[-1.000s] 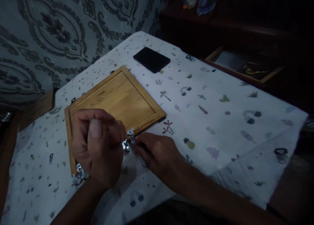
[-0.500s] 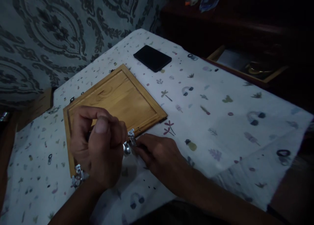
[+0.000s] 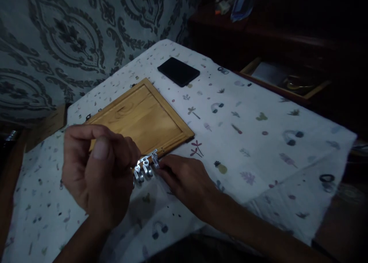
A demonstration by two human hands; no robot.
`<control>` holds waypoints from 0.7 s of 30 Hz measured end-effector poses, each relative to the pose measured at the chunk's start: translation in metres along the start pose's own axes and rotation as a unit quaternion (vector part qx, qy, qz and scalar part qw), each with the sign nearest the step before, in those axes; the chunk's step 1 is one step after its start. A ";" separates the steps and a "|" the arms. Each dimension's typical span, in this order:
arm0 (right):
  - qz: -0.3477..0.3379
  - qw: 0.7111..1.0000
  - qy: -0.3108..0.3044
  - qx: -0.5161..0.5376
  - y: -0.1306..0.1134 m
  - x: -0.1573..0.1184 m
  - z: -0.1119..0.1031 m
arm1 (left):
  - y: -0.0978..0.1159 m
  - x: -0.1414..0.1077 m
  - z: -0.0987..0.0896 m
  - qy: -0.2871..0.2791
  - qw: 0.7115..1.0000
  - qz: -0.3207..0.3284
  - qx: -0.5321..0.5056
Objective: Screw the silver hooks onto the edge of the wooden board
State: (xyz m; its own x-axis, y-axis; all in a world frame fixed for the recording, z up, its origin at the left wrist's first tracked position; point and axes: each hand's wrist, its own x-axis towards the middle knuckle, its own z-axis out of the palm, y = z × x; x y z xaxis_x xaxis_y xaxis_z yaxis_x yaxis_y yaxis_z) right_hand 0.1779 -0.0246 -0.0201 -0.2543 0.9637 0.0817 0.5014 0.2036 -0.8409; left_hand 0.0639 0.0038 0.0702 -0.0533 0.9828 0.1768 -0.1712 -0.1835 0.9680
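Observation:
A framed wooden panel [image 3: 143, 117] lies flat on a cloth-covered table. At its near edge sits a silver metal hinge [image 3: 146, 164], with screw holes and several curved arms sticking out toward me. My right hand [image 3: 186, 178] pinches the right end of this hinge between thumb and fingers. Curled into a closed grip, my left hand [image 3: 100, 171] is at the hinge's left end, over the panel's near left part. Whatever the left fingers hold is hidden from view.
A black phone or tablet [image 3: 178, 71] lies beyond the panel. The white printed tablecloth [image 3: 253, 156] covers the table. A patterned curtain [image 3: 69, 37] hangs at the left, near a cardboard piece [image 3: 47, 127]. An open drawer [image 3: 287, 79] stands at the right.
My left hand has moved left and slightly toward me, showing more of the hinge. My right hand keeps its pinch there. The second metal fitting at the panel's near left corner is now hidden.

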 end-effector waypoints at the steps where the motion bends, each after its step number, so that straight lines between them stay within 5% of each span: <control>1: -0.003 1.000 0.003 0.000 0.000 0.000 0.000 | -0.003 0.000 0.002 0.021 0.999 0.039 0.009; 4: -0.004 1.000 0.010 0.005 0.001 0.000 0.002 | -0.008 0.001 0.004 0.058 0.993 0.100 0.030; 21: 0.005 1.000 0.001 0.017 0.000 0.001 0.001 | -0.015 0.002 0.003 -0.012 0.997 0.072 0.022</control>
State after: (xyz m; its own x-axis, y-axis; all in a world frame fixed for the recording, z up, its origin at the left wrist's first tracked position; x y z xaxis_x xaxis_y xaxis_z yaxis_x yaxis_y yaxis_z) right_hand 0.1767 -0.0238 -0.0207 -0.2475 0.9659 0.0756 0.4755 0.1890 -0.8592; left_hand 0.0689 0.0090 0.0566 -0.0509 0.9467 0.3181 -0.1207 -0.3220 0.9390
